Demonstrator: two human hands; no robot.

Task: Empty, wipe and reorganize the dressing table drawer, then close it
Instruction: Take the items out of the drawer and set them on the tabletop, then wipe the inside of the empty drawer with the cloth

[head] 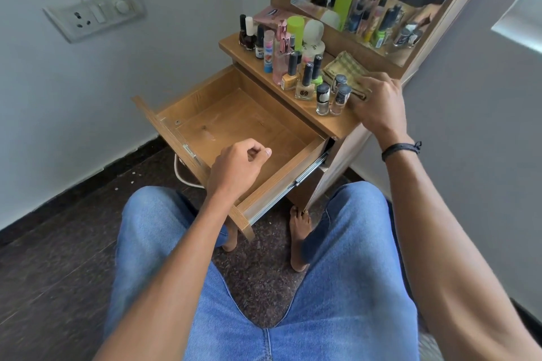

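The drawer (234, 117) stands pulled open and bare at the frame's centre. The left hand (237, 167) hangs over it, fingers curled on nothing. At right, the right hand (378, 105) grips the checked cloth (346, 67) on the desk (337, 124), beside the bottles (293, 64).

Only a small dark bottle (259, 50) on the tabletop (337, 123) shows letters, seemingly "HI" with the rest unclear, while a beige nail polish bottle (303, 89) bears a dark emblem.
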